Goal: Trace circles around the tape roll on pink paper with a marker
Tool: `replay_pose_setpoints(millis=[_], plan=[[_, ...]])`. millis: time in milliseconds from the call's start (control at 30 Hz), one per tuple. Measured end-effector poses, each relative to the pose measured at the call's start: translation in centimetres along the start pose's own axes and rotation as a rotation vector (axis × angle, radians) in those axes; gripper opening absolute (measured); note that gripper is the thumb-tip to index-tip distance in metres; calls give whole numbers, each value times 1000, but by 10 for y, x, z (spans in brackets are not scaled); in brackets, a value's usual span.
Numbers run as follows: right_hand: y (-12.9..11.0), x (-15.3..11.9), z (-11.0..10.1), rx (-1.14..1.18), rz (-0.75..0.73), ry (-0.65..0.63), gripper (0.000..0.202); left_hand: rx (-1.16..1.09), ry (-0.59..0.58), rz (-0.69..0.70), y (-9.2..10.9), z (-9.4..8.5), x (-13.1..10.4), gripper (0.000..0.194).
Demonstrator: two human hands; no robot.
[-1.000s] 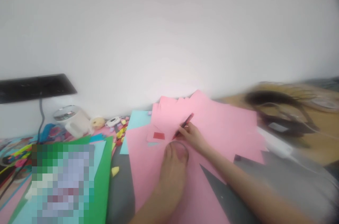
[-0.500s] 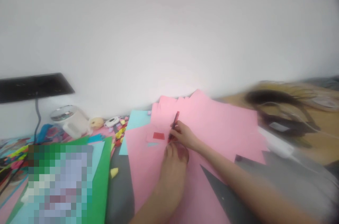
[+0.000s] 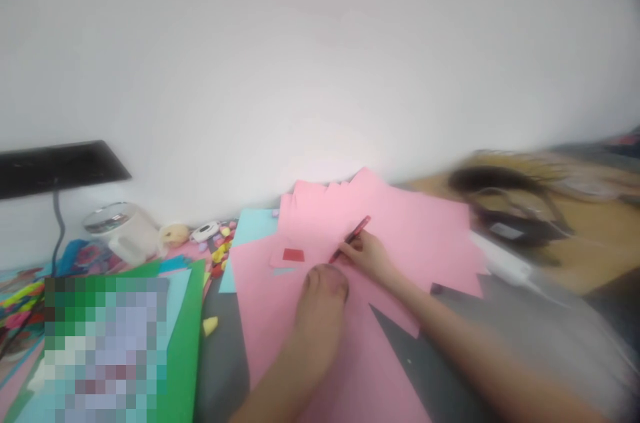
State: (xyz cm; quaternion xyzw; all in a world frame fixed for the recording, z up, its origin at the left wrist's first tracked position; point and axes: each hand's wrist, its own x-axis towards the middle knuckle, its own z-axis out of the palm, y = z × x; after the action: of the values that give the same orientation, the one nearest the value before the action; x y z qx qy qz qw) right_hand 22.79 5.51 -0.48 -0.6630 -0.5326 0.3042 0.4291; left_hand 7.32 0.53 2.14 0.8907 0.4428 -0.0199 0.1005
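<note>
Between the fingers of my right hand [image 3: 367,256] is a slim dark-red pen [image 3: 359,228], slanting down to the left. Its tip meets the pink paper [image 3: 280,316] at the upper edge of a small round, dark-rimmed thing [image 3: 341,276]. My left hand [image 3: 320,306] covers most of that round thing and presses it to the paper with curled fingers, so its kind cannot be made out. A small red rectangle [image 3: 293,255] lies on the pink paper, left of the pen tip.
More pink sheets [image 3: 420,223] fan out behind my hands, with light blue paper [image 3: 245,229] on the left. Further left are green card [image 3: 190,343], small coloured pieces [image 3: 220,253] and a white mug [image 3: 133,236]. Blurred dark headphones [image 3: 525,229] lie on the right.
The pen has swung from nearly upright to a lean toward the right, and my right hand has shifted right around the round thing. My left hand stays on it. The view has turned slightly right.
</note>
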Motion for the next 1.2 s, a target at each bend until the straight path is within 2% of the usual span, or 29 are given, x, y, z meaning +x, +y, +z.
replay_pose_setpoints(millis=[233, 367, 467, 567, 867, 1067, 1200], plan=[[7, -35, -26, 70, 67, 51, 15, -19, -36, -18, 6, -22, -4, 37], [10, -47, -33, 333, 120, 82, 15, -46, -58, 7, 4, -26, -4, 38], [10, -51, -32, 428, 60, 122, 13, -33, -67, -2, 1, -25, -3, 42], [7, -54, -29, 365, -5, 120, 8, -39, -61, -8, -1, -24, -1, 43], [0, -60, -21, 357, -36, 58, 9, -48, -37, -9, -4, -25, -1, 35], [12, -64, -17, 331, -81, 98, 9, -72, -45, 1, -5, -25, -2, 35], [20, -80, -16, 340, -156, 134, 12, -64, -52, -4, -3, -28, -2, 34]])
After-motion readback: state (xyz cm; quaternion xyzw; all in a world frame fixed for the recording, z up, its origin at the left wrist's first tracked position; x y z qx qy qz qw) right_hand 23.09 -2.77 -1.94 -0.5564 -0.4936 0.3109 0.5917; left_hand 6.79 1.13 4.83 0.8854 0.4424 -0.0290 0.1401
